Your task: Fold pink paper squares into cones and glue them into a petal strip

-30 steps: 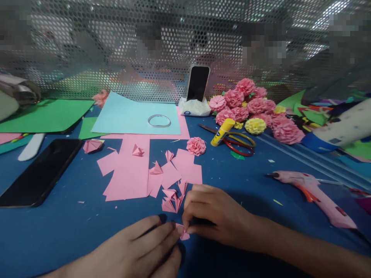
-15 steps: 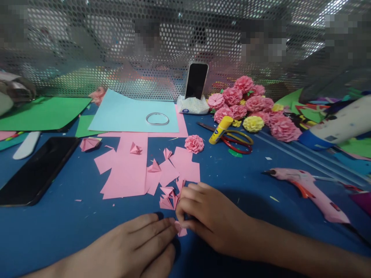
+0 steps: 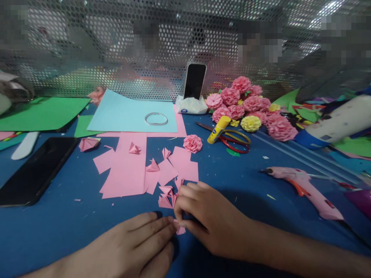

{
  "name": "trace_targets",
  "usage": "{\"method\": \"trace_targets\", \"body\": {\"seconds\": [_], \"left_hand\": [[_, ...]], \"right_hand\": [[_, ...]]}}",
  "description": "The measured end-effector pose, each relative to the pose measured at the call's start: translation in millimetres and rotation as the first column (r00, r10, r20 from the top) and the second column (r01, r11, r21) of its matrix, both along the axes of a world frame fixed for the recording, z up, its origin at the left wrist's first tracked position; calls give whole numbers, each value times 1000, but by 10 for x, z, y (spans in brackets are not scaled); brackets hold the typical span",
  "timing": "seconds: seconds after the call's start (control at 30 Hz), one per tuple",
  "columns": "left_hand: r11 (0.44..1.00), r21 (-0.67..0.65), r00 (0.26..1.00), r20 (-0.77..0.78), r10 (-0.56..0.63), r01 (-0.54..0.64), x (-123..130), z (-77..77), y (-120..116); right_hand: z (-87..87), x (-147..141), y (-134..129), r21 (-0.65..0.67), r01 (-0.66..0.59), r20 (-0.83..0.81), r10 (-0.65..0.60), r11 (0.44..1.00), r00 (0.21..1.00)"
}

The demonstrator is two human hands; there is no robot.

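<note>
Small pink paper [image 3: 181, 230] nearside of folded pieces [image 3: 165, 201], between your right grip [image 3: 205, 218], pinching it, and left grip [image 3: 139, 241], touching, closure unclear.

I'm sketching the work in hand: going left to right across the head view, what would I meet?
Flat phone, left hand, pink piece between the hands, right hand, glue gun.
</note>
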State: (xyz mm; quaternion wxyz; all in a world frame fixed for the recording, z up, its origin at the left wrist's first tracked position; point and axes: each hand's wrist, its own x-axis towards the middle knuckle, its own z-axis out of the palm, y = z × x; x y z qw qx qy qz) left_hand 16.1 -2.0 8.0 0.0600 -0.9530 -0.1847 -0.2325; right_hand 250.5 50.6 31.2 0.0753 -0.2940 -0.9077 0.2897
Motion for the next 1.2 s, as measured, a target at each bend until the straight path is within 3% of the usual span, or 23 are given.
{"method": "trace_targets", "body": {"seconds": [0.2,0.37,0.83,1.2], "left_hand": [[999,-30,1000,-5,11,-11,12,-26,-5],[999,33,999,-30,-27,28,24,5,20],[996,85,999,-52,14,-9,10,-116,-3],[995,102,998,-65,18,-11,52,-66,70]], "right_hand": [[-28,5,23,-52,32,-56,-35,998,998],[-54,-11,39,-79,104,-95,-111,991,989],[-94,52,90,-104,64,-160,-80,993,984],[-91,99,110,-191,53,-264,-104,980,959]]}}
